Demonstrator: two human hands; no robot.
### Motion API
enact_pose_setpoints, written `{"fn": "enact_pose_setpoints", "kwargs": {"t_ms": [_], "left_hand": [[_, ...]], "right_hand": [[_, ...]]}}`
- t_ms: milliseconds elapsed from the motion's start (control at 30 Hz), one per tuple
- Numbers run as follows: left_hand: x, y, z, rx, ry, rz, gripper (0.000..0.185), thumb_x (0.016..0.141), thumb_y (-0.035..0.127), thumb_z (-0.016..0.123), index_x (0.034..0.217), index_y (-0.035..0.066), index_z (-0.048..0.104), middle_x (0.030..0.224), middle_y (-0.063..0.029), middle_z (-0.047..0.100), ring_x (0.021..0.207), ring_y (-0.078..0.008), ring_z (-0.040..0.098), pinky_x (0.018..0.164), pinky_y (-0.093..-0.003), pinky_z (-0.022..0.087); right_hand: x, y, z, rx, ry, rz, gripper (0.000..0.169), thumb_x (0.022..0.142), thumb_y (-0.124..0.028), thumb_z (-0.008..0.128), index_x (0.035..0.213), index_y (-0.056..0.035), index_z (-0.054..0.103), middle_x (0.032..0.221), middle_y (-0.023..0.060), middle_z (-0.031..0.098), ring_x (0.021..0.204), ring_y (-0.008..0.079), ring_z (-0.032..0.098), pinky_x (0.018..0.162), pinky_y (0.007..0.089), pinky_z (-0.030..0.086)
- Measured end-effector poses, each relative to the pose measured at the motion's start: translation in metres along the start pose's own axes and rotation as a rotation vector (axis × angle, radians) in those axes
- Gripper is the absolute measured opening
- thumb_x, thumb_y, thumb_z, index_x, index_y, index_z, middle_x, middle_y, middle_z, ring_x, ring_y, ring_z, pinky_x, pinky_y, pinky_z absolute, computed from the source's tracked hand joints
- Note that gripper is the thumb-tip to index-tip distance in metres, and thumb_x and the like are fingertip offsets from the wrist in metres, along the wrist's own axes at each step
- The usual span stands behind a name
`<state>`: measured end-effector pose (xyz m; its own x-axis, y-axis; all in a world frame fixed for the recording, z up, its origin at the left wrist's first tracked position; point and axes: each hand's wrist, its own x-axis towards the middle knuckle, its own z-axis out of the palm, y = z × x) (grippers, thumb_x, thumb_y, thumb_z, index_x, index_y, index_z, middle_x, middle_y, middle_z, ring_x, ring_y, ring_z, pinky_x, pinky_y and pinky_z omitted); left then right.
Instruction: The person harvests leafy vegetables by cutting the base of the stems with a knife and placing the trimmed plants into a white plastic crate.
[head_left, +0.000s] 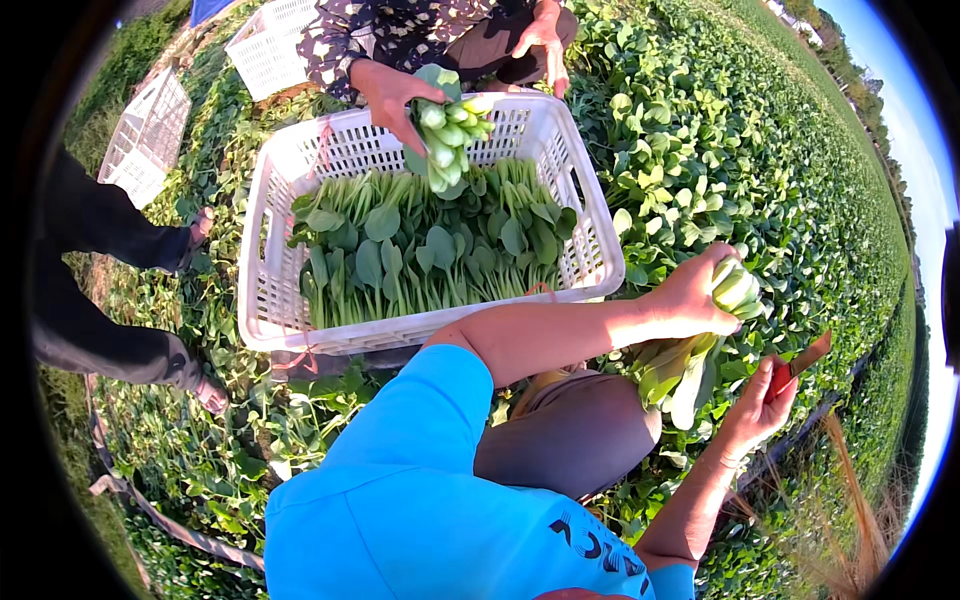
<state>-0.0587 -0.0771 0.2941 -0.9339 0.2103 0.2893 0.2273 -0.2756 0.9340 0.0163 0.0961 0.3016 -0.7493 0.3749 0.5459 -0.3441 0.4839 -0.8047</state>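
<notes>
My left hand (697, 292) is closed around a bunch of leafy greens (735, 289), its pale stem ends pointing up and its leaves hanging below the fist. To the lower right, my right hand (761, 401) grips a knife (810, 356) by its red handle, the short brown-looking blade pointing up and right. A white plastic crate (442, 319) stands in front of me, with rows of cut greens (420, 255) lying inside. Above its far side, a co-worker's hand (394, 97) holds another bunch of greens (450, 135), stem ends towards me.
The co-worker crouches behind the crate, the other hand (544, 45) near its far right corner. Another person's dark-trousered legs (120, 225) stand at the left. Two more white crates (146, 135) lie at the upper left. Growing leafy plants (675, 165) cover the field at the right.
</notes>
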Motion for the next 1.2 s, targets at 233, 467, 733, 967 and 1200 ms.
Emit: {"fn": "enact_pose_setpoints", "kwargs": {"t_ms": [233, 467, 733, 967, 1200], "left_hand": [[0.002, 0.003, -0.084, -0.372, 0.267, -0.065, 0.056, 0.06, 0.001, 0.079, 0.106, 0.002, 0.047, 0.095, -0.0049, 0.056, 0.088, -0.0152, 0.057, 0.08, -0.0314, 0.047], [0.017, -0.059, -0.246, 0.726, 0.682, -0.373, 0.076, 0.055, 0.024, 0.079, 0.113, -0.007, 0.04, 0.102, -0.023, 0.059, 0.095, -0.0344, 0.059, 0.082, -0.0364, 0.047], [-0.04, -0.202, -0.264, 1.141, 0.348, -1.217, 0.119, 0.067, 0.069, 0.058, 0.143, 0.011, -0.013, 0.148, -0.0247, -0.002, 0.13, -0.0504, 0.019, 0.105, -0.0525, 0.023], [-0.038, -0.191, -0.257, 1.384, 0.154, -1.154, 0.114, 0.069, 0.072, 0.053, 0.144, 0.011, -0.006, 0.147, -0.0243, 0.006, 0.13, -0.0477, 0.022, 0.104, -0.0521, 0.025], [-0.025, -0.145, -0.237, 1.445, 0.176, -0.693, 0.087, 0.077, 0.055, 0.057, 0.136, -0.001, 0.027, 0.121, -0.0279, 0.05, 0.11, -0.0362, 0.053, 0.093, -0.0406, 0.042]], "right_hand": [[-0.039, 0.031, -0.007, 0.074, -0.218, 0.492, 0.009, 0.087, -0.015, 0.058, 0.086, -0.0067, 0.059, 0.056, -0.0064, 0.043, 0.042, 0.0004, 0.03, 0.037, 0.0168, 0.02], [-0.072, 0.076, -0.054, 0.027, -0.188, 0.706, 0.011, 0.087, -0.018, 0.058, 0.083, -0.0084, 0.055, 0.057, -0.0054, 0.042, 0.041, 0.0015, 0.029, 0.036, 0.0178, 0.021], [-0.085, 0.096, -0.046, 0.032, -0.264, 0.726, 0.012, 0.087, -0.017, 0.058, 0.085, -0.0049, 0.058, 0.057, -0.004, 0.044, 0.041, 0.002, 0.034, 0.036, 0.0179, 0.024], [-0.113, 0.11, -0.064, 0.145, -0.269, 0.874, 0.011, 0.085, -0.017, 0.059, 0.085, -0.0058, 0.058, 0.057, -0.0038, 0.046, 0.043, 0.0027, 0.037, 0.037, 0.0177, 0.026], [-0.164, 0.161, -0.076, 0.036, -0.387, 0.832, 0.021, 0.083, -0.022, 0.06, 0.077, -0.0024, 0.058, 0.059, -0.0003, 0.053, 0.053, 0.0083, 0.048, 0.05, 0.0252, 0.039]]}}
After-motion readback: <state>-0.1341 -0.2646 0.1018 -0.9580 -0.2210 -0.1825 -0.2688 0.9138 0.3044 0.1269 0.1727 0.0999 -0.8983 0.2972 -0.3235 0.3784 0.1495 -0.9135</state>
